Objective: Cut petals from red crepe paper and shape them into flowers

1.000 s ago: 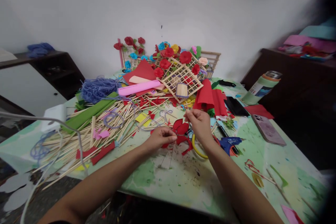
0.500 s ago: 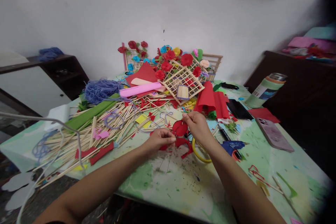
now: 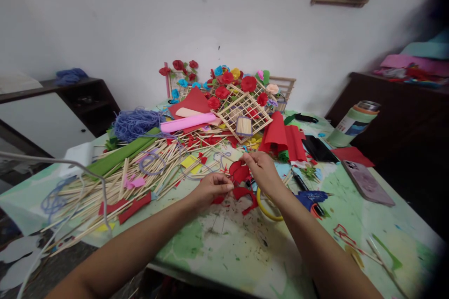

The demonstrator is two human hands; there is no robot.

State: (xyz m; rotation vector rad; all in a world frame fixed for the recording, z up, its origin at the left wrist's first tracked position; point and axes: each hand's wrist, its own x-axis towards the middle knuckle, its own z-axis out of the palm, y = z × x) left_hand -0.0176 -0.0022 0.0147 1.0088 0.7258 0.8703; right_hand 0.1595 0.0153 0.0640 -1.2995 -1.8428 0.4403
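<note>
Between my hands, above the middle of the table, is a small red petal-shaped piece [image 3: 240, 173] with a dark rim. My right hand [image 3: 260, 170] pinches it at its upper right edge. My left hand [image 3: 214, 188] is closed in a pinch at its lower left; a thin stem or wire seems to be at the fingertips, too fine to make out surely. Red paper scraps [image 3: 245, 196] lie on the table just beneath. A yellow ring [image 3: 266, 210], partly covered by my right wrist, lies beside them.
Thin wooden sticks [image 3: 154, 173] and purple yarn [image 3: 136, 124] spread at left. Behind stand stick lattices [image 3: 245, 114] with paper flowers [image 3: 249, 84]. At right are a blue glue gun [image 3: 310, 197], a phone [image 3: 366, 182] and a bottle [image 3: 354, 124]. A white cable [image 3: 103, 196] hangs at left.
The camera view has tilted up slightly. Both hands keep their pinches, and the red piece has turned a little between them.
</note>
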